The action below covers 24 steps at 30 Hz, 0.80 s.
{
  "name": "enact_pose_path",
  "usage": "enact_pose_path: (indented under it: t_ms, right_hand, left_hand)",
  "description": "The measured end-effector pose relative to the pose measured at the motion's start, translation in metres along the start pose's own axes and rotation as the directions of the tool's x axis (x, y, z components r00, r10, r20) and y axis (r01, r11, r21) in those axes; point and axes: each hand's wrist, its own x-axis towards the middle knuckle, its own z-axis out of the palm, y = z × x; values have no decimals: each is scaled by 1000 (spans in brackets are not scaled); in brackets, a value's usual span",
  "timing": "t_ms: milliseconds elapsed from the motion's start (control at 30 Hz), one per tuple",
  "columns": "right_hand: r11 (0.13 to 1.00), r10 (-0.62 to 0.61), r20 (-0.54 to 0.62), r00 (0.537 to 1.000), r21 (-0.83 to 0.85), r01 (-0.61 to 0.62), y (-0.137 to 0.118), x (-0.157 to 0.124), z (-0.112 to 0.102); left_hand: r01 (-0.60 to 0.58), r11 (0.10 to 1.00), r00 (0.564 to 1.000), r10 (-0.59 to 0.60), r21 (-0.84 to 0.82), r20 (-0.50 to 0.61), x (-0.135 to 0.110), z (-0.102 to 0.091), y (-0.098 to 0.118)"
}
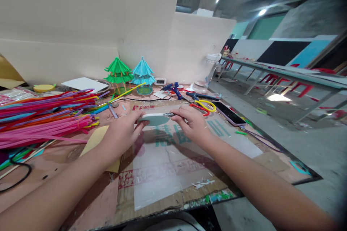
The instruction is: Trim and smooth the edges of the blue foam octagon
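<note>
My left hand (130, 124) is closed on the left edge of a thin, pale disc (155, 119) with a rounded rim, held up above the work surface. My right hand (191, 122) pinches a small, dark metallic tool (169, 114), whose tip meets the disc's right edge. Most of this tool is hidden by my fingers, so its kind is unclear. Below both hands lies a white sheet (168, 173) with green characters and red patterns. Just beyond my right hand are scissors with yellow and red handles (207, 105).
Pink and multicoloured pipe cleaners (48, 130) are heaped at left. Behind stand a green pavilion model (118, 74), a blue one (142, 74), a glue gun (173, 88) and a clear jug (207, 72). A phone (229, 113) lies near the table's right edge. White scraps (203, 184) lie in front.
</note>
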Motion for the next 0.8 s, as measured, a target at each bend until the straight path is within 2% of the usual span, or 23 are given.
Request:
enact_pose_path:
  t_ms: [633,800]
  right_hand:
    - [1000,9,1,1000,-3,-9,-1,-1,1]
    - [999,-28,4,1000,-37,29,-3,0,0]
  left_hand:
    - [9,999,999,-8,-31,37,0,0,0]
    - [-14,999,999,15,-35,51,1,0,-2]
